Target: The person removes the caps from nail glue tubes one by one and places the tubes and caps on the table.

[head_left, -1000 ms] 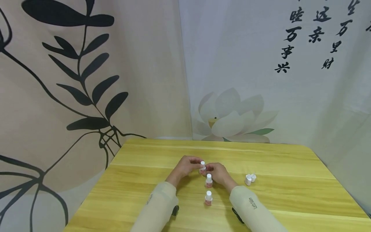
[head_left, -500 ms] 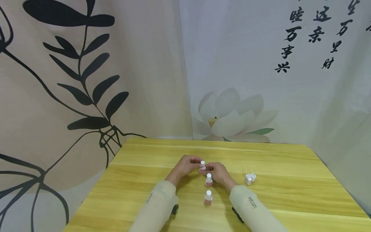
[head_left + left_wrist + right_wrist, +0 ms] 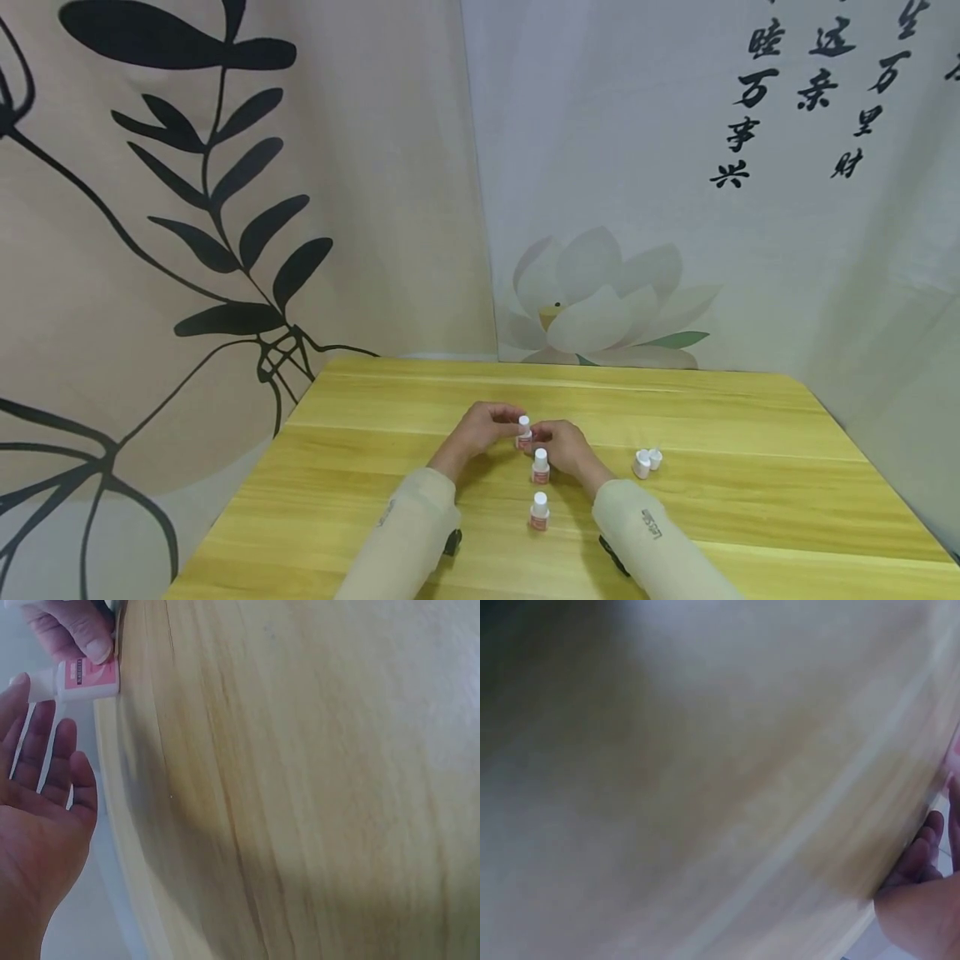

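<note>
A small white bottle with a pink label (image 3: 524,438) stands between the two hands in the head view. My left hand (image 3: 478,429) pinches its white cap with thumb and forefinger, while the other fingers stay extended, as the left wrist view shows. From the other side, my right hand (image 3: 567,448) holds the bottle low on its body, the thumb lying over the label (image 3: 91,673). Two similar capped bottles stand upright nearer the person, one close by the right hand (image 3: 541,467) and another farther forward (image 3: 539,513). In the right wrist view, the right hand (image 3: 922,900) appears only at the edge.
Two small white cap-like pieces, one nearer (image 3: 642,464) and one behind it (image 3: 656,459), sit together to the right of the right hand. The wooden table (image 3: 360,500) runs back to a printed curtain (image 3: 405,208).
</note>
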### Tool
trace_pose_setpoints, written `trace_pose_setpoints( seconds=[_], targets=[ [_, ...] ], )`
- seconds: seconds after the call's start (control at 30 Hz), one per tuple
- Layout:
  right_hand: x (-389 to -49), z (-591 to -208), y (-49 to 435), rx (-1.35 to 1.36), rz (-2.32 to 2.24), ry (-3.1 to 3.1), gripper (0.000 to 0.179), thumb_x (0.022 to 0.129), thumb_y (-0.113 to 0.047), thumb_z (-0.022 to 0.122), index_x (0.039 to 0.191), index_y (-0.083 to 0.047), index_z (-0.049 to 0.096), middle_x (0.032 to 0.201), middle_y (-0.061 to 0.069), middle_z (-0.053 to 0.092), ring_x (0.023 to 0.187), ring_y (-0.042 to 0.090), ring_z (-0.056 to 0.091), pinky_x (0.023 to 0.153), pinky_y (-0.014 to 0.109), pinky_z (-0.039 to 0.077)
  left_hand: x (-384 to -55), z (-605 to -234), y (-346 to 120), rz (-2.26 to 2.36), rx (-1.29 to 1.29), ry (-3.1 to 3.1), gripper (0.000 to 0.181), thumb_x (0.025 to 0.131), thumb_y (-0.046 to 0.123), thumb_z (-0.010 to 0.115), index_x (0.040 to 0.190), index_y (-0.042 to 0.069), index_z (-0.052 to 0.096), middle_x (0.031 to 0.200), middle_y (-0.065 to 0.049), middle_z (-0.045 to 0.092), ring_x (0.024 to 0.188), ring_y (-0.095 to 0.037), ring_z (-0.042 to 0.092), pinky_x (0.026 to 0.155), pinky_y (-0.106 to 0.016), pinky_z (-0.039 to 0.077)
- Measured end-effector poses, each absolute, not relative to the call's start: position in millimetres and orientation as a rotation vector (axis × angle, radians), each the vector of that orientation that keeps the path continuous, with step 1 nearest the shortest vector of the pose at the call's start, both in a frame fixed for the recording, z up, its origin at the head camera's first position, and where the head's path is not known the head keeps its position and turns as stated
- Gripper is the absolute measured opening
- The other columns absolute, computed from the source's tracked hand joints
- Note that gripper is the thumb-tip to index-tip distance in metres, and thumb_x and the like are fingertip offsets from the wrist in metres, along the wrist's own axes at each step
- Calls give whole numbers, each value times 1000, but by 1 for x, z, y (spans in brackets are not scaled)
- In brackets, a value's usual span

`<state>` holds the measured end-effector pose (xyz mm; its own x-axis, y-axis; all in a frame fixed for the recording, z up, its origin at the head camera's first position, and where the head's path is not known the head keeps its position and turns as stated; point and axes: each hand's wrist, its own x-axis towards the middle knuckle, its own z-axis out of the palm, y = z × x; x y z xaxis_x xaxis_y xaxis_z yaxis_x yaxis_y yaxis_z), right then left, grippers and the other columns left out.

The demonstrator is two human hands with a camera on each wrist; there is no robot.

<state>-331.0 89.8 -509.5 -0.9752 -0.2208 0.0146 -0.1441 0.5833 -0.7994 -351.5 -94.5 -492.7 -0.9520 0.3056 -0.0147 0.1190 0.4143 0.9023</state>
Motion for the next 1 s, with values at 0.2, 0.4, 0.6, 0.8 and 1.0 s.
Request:
trace_pose_setpoints(
  seconds=[0.2,0.4,0.6,0.8,1.0],
  targets=[
    [-333,-511,89,-314,-1326,2742,17,88,-21,77,102,-12,76,92,-2,70,91,18,63,88,45,49,-351,-493,-94,1576,377,2493,19,89,20,76,106,11,75,101,1,71,97,-17,61,89,-39,48],
    [-334,-513,89,-305,-1316,2747,18,87,-19,77,103,-11,76,93,-1,70,92,19,63,88,45,50,-350,-492,-93,1589,352,2491,19,88,21,77,104,13,74,99,2,69,96,-16,60,89,-40,48],
    [-335,-514,89,-304,-1307,2746,17,88,-20,76,104,-12,76,94,-2,70,93,18,63,89,45,49,-350,-492,-94,1586,363,2485,21,89,24,76,107,15,74,102,3,70,99,-17,61,92,-43,48],
    [-334,-513,88,-298,-1347,2726,16,88,-21,76,102,-13,76,90,-3,70,90,17,62,87,44,49,-350,-491,-95,1578,381,2487,20,90,22,75,108,15,75,103,2,71,100,-16,62,92,-42,49],
    [-333,-514,88,-292,-1339,2744,14,87,-15,76,101,-12,76,90,-2,69,88,16,61,87,43,49,-351,-492,-93,1570,370,2501,18,88,22,77,104,14,74,100,3,69,97,-16,61,89,-40,49]
  ],
)
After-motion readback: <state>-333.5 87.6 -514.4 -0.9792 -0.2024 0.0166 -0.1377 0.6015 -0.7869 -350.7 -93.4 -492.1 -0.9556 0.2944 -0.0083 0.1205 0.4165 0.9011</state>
